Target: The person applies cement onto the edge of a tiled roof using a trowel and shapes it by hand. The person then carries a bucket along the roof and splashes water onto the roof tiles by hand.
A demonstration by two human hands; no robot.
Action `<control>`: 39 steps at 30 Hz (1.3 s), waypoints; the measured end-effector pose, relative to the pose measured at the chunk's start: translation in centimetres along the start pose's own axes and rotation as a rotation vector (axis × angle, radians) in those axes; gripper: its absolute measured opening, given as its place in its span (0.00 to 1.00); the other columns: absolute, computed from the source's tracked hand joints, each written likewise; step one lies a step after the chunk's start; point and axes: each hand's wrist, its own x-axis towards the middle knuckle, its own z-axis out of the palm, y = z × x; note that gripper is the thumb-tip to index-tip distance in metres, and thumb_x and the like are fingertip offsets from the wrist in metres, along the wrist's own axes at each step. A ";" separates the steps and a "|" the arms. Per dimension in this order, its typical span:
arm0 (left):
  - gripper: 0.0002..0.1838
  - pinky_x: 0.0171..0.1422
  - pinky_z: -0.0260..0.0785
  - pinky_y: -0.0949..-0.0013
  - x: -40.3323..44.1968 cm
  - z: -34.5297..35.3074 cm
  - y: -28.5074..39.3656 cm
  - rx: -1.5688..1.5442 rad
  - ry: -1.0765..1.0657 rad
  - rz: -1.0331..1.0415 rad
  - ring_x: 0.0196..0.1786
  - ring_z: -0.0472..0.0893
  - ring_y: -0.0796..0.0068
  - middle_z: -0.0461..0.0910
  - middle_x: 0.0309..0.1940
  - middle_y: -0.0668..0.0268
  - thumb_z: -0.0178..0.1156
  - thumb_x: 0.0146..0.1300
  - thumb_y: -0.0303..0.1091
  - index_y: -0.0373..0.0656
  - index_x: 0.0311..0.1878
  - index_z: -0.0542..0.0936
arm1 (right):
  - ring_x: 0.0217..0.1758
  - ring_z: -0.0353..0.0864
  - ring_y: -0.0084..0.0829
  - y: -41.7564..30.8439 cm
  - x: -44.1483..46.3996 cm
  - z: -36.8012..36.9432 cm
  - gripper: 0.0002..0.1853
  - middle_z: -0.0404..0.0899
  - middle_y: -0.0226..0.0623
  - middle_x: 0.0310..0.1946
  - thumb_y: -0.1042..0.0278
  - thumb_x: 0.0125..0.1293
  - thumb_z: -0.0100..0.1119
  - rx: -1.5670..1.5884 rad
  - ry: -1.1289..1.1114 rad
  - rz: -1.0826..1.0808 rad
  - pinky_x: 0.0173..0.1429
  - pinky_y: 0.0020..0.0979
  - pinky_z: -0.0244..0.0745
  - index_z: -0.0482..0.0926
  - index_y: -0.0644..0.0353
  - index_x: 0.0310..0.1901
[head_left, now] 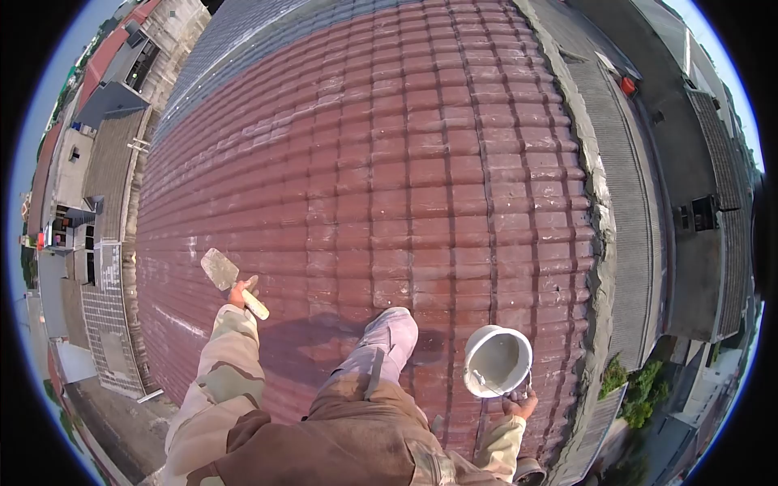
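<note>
My left hand (243,293) is closed around the pale handle of a trowel (220,269), whose flat, mortar-smeared blade points up and to the left over the red roof tiles (340,202). On the right, my right hand (520,402) grips the rim or handle of a white bucket (476,356); exactly which part is hard to tell. Grey wet material (496,359) shows inside the bucket. Between both hands, one bent leg in pale, stained trousers (391,336) extends forward over the tiles.
A rough cement ridge (598,211) edges the tiles on the right, with a corrugated roof (624,186) beyond it. Part of a dark round container (530,471) shows below my right hand. Grey-blue tiles (243,49) lie at upper left; neighbouring buildings stand on both sides.
</note>
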 end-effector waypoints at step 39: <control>0.27 0.48 0.80 0.58 45.6 43.9 94.4 -0.036 -0.125 0.705 0.62 0.73 0.71 0.77 0.62 0.66 0.59 0.61 0.39 0.44 0.64 0.79 | 0.14 0.59 0.29 12.5 -4.3 67.0 0.13 0.63 0.24 0.12 0.59 0.61 0.58 -0.059 0.466 -0.014 0.33 0.40 0.68 0.66 0.52 0.24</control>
